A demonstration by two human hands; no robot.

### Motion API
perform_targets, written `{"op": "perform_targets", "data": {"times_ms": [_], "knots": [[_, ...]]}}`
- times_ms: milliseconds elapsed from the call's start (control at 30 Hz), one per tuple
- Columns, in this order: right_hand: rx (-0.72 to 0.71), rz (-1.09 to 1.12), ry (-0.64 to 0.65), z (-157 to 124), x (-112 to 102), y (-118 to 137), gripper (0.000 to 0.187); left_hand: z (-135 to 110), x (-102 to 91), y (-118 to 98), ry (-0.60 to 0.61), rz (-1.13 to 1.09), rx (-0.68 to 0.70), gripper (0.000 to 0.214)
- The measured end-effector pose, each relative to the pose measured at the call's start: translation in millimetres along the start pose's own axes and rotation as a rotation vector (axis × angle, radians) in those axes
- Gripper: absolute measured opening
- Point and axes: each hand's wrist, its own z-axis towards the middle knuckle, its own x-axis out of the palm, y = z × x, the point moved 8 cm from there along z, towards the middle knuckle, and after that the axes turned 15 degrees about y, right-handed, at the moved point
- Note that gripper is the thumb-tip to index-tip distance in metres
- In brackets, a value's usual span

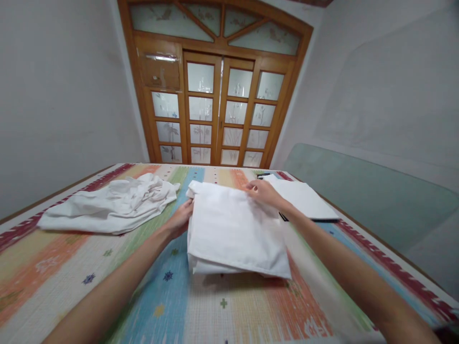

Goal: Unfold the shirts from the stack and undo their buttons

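White cloth (236,229) between two hands

Head view: the cloth, folded into a rough rectangle, sits mid-surface (208,315), in front of the person, its layers showing along the near edge. The right hand (261,191) reaches over to the far right corner, thumb and finger pinched together on the fabric. The left hand (181,217) touches the left edge; its fingertips are hidden by the fold, so whether it is clamped there I cannot tell.

To the left, apart from the cloth, lies a crumpled white heap (114,203). To the right, beyond the right forearm, a flat white stack (304,198) rests with a dark edge beneath. Coloured stripes cover the surface. Beyond stand wood-framed glass doors (217,110); a pale green panel (373,191) runs along the right wall.
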Motion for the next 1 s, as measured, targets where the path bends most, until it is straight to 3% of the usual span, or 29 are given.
{"op": "perform_targets", "data": {"times_ms": [33, 133, 200, 300, 467, 567, 667, 767, 900, 1000], "knots": [[-0.030, 0.012, 0.024, 0.6, 17.3, 9.4, 0.011, -1.1, 3.6, 7.4, -0.018, 0.007, -0.022, 0.052], [-0.118, 0.203, 0.266, -1.1, 73.3, 42.4, 0.034, -2.8, 9.8, 25.1, -0.066, 0.050, -0.077, 0.065], [-0.139, 0.177, 0.313, -3.8, 92.5, 63.8, 0.041, -2.0, 13.6, 28.6, -0.063, 0.084, -0.078, 0.073], [-0.131, 0.035, 0.267, -1.5, 101.2, 84.2, 0.039, 1.1, 22.3, 19.1, -0.004, 0.193, -0.013, 0.070], [-0.082, 0.081, 0.314, 10.6, 102.4, 81.4, 0.017, 3.4, 30.1, -11.9, 0.082, 0.630, 0.113, 0.037], [-0.072, 0.055, 0.257, 18.2, 78.1, 65.6, 0.019, 2.5, 14.0, -31.0, 0.034, 0.972, 0.083, 0.024], [0.002, -0.136, 0.010, 26.8, 21.1, 40.7, 0.021, 0.9, -12.4, -64.5, -0.105, 1.241, 0.100, 0.023], [0.033, -0.224, -0.204, 30.9, -38.5, 25.7, 0.020, -3.2, -31.1, -115.6, -0.344, 1.394, 0.225, 0.028], [-0.150, -0.203, -0.566, 7.3, -97.9, 46.8, 0.026, -24.3, -13.0, -188.1, -0.635, 1.495, 0.613, 0.031], [-0.229, -0.215, -0.751, -24.6, -113.1, 61.4, 0.028, -54.6, 9.9, -216.3, -0.798, 1.563, 0.867, 0.027]]}}
